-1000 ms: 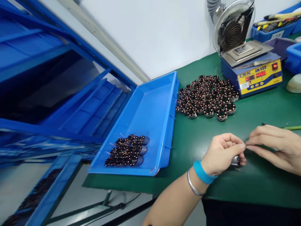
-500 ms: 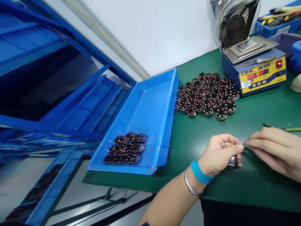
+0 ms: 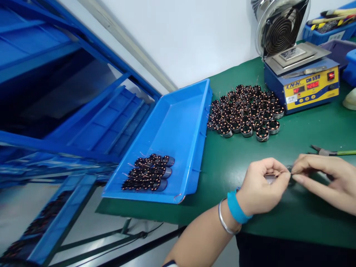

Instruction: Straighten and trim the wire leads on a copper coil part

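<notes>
Green matte bench (image 3: 311, 128): left hand (image 3: 263, 187) and right hand (image 3: 326, 178) pinched a thin copper lead (image 3: 280, 173) on a small copper-wound metal stator (image 3: 270, 179), held between them at near right, lead work in hand; green-handled pliers (image 3: 324, 151) lay just beyond.

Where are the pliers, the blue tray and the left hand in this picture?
Pliers (image 3: 322, 151), head view, on the metal end.
Blue tray (image 3: 174, 126), head view, on its bare floor.
Left hand (image 3: 263, 187), head view, on the back of the hand.

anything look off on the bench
One small thing: the near corner of the blue plastic tray has a reddish mark, maybe a stray copper wire or a chip; it's too small to tell. The copper-wound stators look orderly.
</notes>
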{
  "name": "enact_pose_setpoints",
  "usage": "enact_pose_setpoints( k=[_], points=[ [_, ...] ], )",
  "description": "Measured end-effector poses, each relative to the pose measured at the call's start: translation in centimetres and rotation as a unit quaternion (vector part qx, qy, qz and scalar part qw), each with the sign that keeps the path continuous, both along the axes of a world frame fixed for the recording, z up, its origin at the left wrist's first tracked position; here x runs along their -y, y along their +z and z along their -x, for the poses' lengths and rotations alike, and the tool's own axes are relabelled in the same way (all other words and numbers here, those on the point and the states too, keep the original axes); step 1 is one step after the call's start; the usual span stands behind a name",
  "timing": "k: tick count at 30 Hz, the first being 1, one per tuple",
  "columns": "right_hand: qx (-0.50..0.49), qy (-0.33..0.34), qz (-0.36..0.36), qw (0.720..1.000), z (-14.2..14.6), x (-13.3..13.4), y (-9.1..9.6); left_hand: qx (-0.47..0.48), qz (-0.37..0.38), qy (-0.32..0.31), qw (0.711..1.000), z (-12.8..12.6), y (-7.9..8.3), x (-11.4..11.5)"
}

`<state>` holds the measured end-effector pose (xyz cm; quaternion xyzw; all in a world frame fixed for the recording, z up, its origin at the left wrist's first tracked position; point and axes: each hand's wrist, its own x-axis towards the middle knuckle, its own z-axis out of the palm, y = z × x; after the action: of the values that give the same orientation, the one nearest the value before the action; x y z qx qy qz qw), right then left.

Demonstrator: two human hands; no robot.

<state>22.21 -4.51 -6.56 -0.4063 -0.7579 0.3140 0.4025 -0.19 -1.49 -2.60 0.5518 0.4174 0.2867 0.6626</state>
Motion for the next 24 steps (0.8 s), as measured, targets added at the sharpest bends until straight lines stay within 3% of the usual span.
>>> enact_pose_setpoints(
  k=[2,4,8,10,12,14,16,17,18,19,21,23,24],
  points=[
    [0.079,-0.025,-0.161,0.984,-0.9,0.1,-0.3,0.023,0.09,-0.014,0.996,0.1,-0.2,-0.6],
    [0.157,-0.028,-0.26,0.952,-1.8,0.3,-0.7,0.041,0.133,-0.022,0.99,0.2,-0.4,-1.1],
    [0.233,-0.006,-0.333,0.914,-2.9,0.5,-1.1,0.06,0.152,-0.029,0.986,0.2,-0.5,-1.2],
    [0.222,-0.003,-0.346,0.912,-2.6,0.4,-1.0,0.057,0.142,-0.037,0.988,0.2,-0.5,-1.0],
    [0.163,-0.014,-0.284,0.945,-1.7,0.2,-0.6,0.039,0.077,-0.031,0.996,0.1,-0.5,-0.5],
    [0.065,-0.019,-0.103,0.992,-0.5,0.0,-0.1,0.005,-0.068,-0.013,0.998,0.0,-0.6,-0.1],
    [-0.031,0.006,0.102,0.994,0.4,-0.1,0.4,-0.025,-0.198,0.004,0.98,0.0,-0.6,0.3],
    [-0.058,0.02,0.162,0.985,0.6,-0.1,0.5,-0.03,-0.214,0.008,0.976,0.0,-0.6,0.3],
    [-0.069,0.025,0.172,0.982,0.6,-0.1,0.6,-0.026,-0.192,0.008,0.981,0.0,-0.5,0.3],
    [-0.062,0.018,0.133,0.989,0.4,-0.1,0.7,-0.016,-0.141,0.009,0.99,0.0,-0.4,0.2],
    [0.0,-0.02,-0.04,0.999,-0.5,-0.1,0.5,0.009,-0.018,0.001,1.0,0.0,-0.3,-0.2],
    [0.093,-0.04,-0.216,0.971,-1.6,-0.1,0.1,0.028,0.067,-0.016,0.997,0.0,-0.3,-0.7],
    [0.138,-0.032,-0.27,0.952,-2.1,0.0,-0.1,0.036,0.091,-0.025,0.995,0.0,-0.3,-0.9]
  ],
)
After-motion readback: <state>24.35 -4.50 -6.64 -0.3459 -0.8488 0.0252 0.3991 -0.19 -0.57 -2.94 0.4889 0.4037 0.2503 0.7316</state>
